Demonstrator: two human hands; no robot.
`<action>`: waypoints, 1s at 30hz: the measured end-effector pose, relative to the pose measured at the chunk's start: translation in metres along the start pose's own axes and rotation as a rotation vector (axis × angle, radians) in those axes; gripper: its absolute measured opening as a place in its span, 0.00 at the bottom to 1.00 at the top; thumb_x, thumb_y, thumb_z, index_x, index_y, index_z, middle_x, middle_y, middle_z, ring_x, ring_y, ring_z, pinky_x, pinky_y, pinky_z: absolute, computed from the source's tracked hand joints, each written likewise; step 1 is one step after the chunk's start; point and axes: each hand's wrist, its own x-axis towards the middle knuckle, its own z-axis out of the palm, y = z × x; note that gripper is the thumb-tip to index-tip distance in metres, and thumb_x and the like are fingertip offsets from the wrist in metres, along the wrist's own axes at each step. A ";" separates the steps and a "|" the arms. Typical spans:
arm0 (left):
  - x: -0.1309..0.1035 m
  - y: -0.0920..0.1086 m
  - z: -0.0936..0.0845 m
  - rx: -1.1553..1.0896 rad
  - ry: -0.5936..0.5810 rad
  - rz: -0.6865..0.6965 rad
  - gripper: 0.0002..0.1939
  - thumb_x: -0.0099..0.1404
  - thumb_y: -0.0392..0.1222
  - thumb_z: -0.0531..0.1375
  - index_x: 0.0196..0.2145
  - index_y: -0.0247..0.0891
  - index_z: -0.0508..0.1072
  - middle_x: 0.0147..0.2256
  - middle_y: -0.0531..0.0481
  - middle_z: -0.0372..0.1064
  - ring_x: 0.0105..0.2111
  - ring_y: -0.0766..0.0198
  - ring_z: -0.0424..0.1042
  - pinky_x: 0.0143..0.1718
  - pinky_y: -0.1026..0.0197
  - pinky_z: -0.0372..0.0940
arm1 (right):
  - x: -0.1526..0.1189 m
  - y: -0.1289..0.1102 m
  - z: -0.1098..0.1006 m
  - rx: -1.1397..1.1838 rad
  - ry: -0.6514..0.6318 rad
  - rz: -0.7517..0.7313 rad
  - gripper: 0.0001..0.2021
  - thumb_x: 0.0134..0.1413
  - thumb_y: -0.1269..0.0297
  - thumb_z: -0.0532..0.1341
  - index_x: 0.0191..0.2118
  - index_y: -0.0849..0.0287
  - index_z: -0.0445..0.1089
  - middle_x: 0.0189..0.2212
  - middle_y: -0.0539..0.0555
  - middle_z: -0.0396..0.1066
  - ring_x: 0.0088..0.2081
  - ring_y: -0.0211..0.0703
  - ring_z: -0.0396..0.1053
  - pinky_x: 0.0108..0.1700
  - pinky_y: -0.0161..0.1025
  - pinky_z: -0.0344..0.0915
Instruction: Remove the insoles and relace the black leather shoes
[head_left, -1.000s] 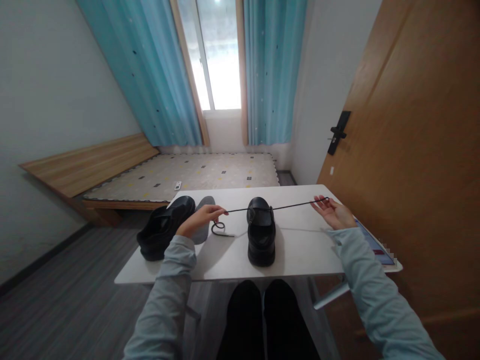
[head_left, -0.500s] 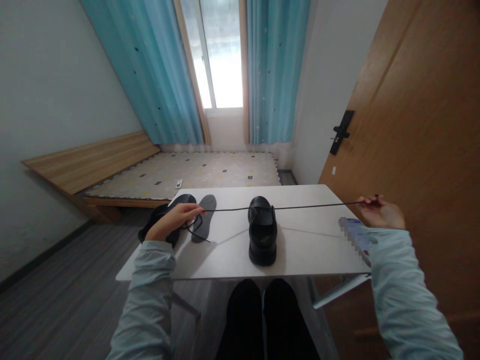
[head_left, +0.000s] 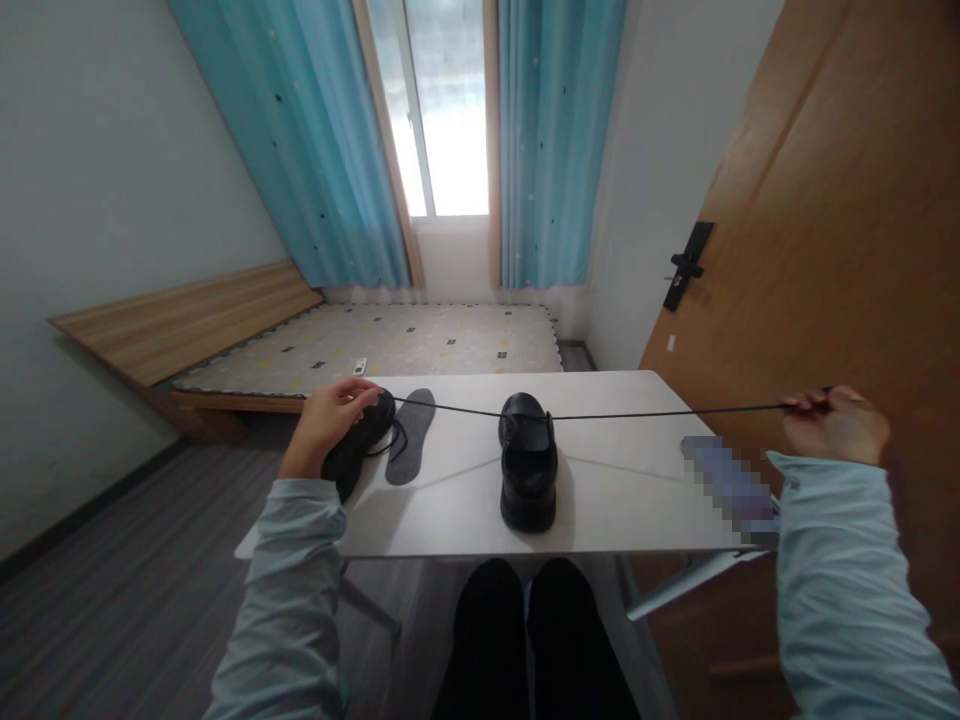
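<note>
A black shoe (head_left: pixel 528 480) stands upright in the middle of the white table (head_left: pixel 442 520), its heel toward me. From both sides of it a black shoelace (head_left: pixel 637 415) stretches out above the tabletop. My left hand (head_left: pixel 337 420) pinches the lace's left end, over a second black shoe (head_left: pixel 356 455) at the table's left edge. Far out to the right, beyond the table's edge, my right hand (head_left: pixel 836 425) is closed on the other end. A grey insole (head_left: pixel 410 437) lies beside the second shoe.
A blurred bluish object (head_left: pixel 727 485) lies at the table's right edge. Behind the table is a bed (head_left: pixel 420 340) with a small white item (head_left: pixel 360 367) on it. A wooden door (head_left: pixel 840 250) stands at the right.
My right hand has moved outward to the right, drawing the lace with it. My left hand has shifted slightly left and up. The loose lace near the insole hangs shorter.
</note>
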 end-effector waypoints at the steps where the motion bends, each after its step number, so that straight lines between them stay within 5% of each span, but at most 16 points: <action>1: 0.000 0.001 0.001 0.000 0.014 -0.009 0.19 0.53 0.54 0.59 0.35 0.37 0.76 0.26 0.51 0.71 0.22 0.66 0.66 0.22 0.67 0.60 | 0.000 -0.001 0.000 -0.003 -0.005 -0.029 0.18 0.51 0.85 0.42 0.21 0.58 0.58 0.18 0.46 0.53 0.17 0.33 0.52 0.18 0.30 0.53; 7: 0.005 0.008 0.027 -0.129 0.154 -0.005 0.17 0.56 0.47 0.58 0.40 0.35 0.75 0.33 0.48 0.74 0.27 0.66 0.72 0.27 0.66 0.67 | -0.015 0.005 0.018 -0.078 -0.081 -0.260 0.14 0.49 0.84 0.53 0.24 0.57 0.67 0.19 0.46 0.62 0.17 0.31 0.56 0.19 0.31 0.54; 11: 0.010 0.020 0.060 -0.280 0.197 0.014 0.16 0.58 0.43 0.56 0.42 0.33 0.73 0.37 0.46 0.74 0.35 0.63 0.75 0.36 0.63 0.69 | -0.046 0.019 0.051 -0.234 -0.298 -0.251 0.07 0.48 0.79 0.59 0.27 0.62 0.71 0.21 0.50 0.68 0.17 0.31 0.59 0.17 0.30 0.54; 19: -0.002 0.035 0.114 0.306 0.064 0.092 0.14 0.60 0.31 0.52 0.37 0.35 0.77 0.40 0.42 0.74 0.43 0.57 0.72 0.49 0.57 0.62 | -0.101 0.070 0.107 -0.477 -0.654 -0.035 0.07 0.45 0.71 0.61 0.33 0.65 0.74 0.18 0.45 0.62 0.16 0.25 0.51 0.15 0.24 0.45; 22: -0.008 0.033 0.123 0.432 0.051 0.084 0.16 0.62 0.31 0.49 0.38 0.33 0.77 0.40 0.39 0.73 0.42 0.56 0.71 0.48 0.57 0.62 | -0.118 0.090 0.120 -0.565 -0.780 0.049 0.09 0.42 0.72 0.60 0.32 0.66 0.75 0.18 0.46 0.65 0.15 0.26 0.52 0.14 0.26 0.47; 27: -0.025 0.048 0.123 0.546 0.162 0.109 0.13 0.63 0.39 0.54 0.41 0.37 0.76 0.47 0.37 0.68 0.49 0.47 0.66 0.49 0.47 0.59 | -0.148 0.109 0.133 -0.642 -1.056 -0.048 0.13 0.43 0.70 0.62 0.40 0.63 0.72 0.24 0.50 0.74 0.22 0.34 0.67 0.25 0.32 0.64; 30: -0.039 0.067 0.129 0.368 0.001 0.146 0.13 0.65 0.45 0.54 0.40 0.39 0.75 0.42 0.41 0.72 0.44 0.52 0.70 0.45 0.52 0.61 | -0.165 0.115 0.140 -0.712 -1.167 -0.096 0.08 0.45 0.68 0.63 0.35 0.61 0.69 0.24 0.51 0.75 0.23 0.36 0.69 0.28 0.34 0.65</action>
